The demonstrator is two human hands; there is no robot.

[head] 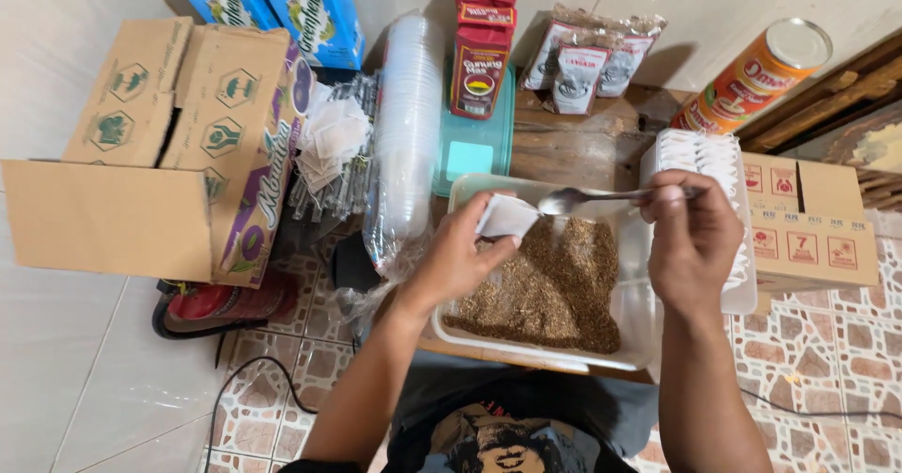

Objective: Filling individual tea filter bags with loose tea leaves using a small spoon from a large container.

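looks like a home floor with patterned tiles [282,360], cardboard boxes [141,144] and food packets [587,60] around

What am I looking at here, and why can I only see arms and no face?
The camera sits on the person's head and looks down, so you see only their two bare arms and hands. The left hand pinches a small white paper bag open. The right hand holds a metal spoon with its bowl right at the bag's mouth. Below them is a clear plastic tub holding brown, crumbly loose bits; I cannot tell exactly what they are. Around it lie a stack of clear plastic lids or cups, a pile of empty white bags, cardboard boxes, red packets and an orange can lying on its side.
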